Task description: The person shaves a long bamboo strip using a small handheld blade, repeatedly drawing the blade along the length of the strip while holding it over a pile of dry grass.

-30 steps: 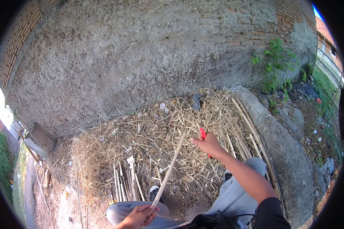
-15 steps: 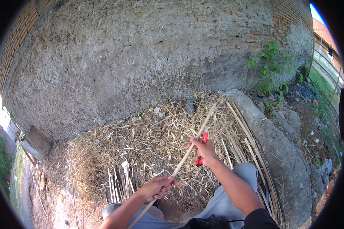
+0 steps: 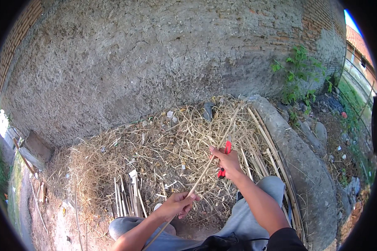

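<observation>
A long, thin pale strip that looks like split bamboo (image 3: 204, 174) slants from my lap up over the pile of shavings. Its lower part passes through my left hand (image 3: 181, 205), whose fingers are closed around it. Higher up, my right hand (image 3: 227, 162) grips a red utility knife (image 3: 227, 147) with its blade end pointing up and away. The thumb and fingers of that hand also press against the strip, beside the knife. The knife's middle is hidden by my fingers.
Curly shavings (image 3: 90, 171) cover the ground ahead. Bundled strips (image 3: 127, 196) lie left of my knees, and longer strips (image 3: 276, 163) lie to the right along a stone kerb (image 3: 297, 167). A rough wall (image 3: 155, 62) rises beyond; a leafy plant (image 3: 299, 73) grows at its foot.
My right hand has shifted slightly right and down, with the knife turned more upright. My left hand stays on the strip, its fingers slightly rearranged. The view has moved a little.
</observation>
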`<action>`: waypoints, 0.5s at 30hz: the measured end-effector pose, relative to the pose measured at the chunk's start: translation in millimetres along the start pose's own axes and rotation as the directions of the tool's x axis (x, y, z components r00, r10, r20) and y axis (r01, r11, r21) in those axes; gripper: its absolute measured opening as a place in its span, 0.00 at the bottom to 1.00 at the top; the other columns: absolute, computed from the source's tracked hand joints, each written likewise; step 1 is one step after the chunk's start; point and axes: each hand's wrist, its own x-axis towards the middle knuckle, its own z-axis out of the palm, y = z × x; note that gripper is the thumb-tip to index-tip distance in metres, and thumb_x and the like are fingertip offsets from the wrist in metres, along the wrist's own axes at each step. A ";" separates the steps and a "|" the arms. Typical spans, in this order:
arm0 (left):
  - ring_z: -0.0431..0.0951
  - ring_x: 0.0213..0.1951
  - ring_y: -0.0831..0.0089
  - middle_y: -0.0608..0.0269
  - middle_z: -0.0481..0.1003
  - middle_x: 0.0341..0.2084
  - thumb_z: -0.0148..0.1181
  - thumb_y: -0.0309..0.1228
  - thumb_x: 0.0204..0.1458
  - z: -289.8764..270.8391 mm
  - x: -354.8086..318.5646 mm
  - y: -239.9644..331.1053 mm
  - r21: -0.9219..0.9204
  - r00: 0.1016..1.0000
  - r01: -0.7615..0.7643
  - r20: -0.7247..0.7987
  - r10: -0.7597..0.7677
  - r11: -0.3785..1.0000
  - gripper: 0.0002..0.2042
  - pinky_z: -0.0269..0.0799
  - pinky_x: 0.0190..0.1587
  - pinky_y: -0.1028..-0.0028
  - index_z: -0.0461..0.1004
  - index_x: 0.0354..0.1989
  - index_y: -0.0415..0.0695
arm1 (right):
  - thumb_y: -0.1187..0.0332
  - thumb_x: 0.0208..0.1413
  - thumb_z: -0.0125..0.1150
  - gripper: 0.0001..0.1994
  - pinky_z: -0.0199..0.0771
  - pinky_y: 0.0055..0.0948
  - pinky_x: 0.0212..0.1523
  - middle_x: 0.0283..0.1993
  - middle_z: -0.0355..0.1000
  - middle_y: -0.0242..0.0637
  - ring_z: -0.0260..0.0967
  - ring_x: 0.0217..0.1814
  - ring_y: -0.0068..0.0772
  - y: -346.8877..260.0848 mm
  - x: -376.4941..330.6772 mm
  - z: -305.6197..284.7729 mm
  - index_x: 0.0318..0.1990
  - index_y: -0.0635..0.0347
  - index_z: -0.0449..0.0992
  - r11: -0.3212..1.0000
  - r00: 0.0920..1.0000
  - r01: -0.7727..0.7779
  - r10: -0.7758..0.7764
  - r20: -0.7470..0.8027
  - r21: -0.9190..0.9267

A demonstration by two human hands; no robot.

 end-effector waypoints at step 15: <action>0.75 0.28 0.81 0.57 0.78 0.37 0.54 0.36 0.62 2.8 7.5 3.4 0.272 0.929 -0.286 -0.156 0.335 0.919 0.24 0.74 0.26 0.82 0.61 0.63 0.38 | 0.62 0.57 0.66 0.11 0.54 0.18 0.15 0.25 0.76 0.34 0.60 0.15 0.14 10.1 7.1 -2.4 0.34 0.60 0.79 0.999 0.999 0.024 -0.024 0.024 -0.026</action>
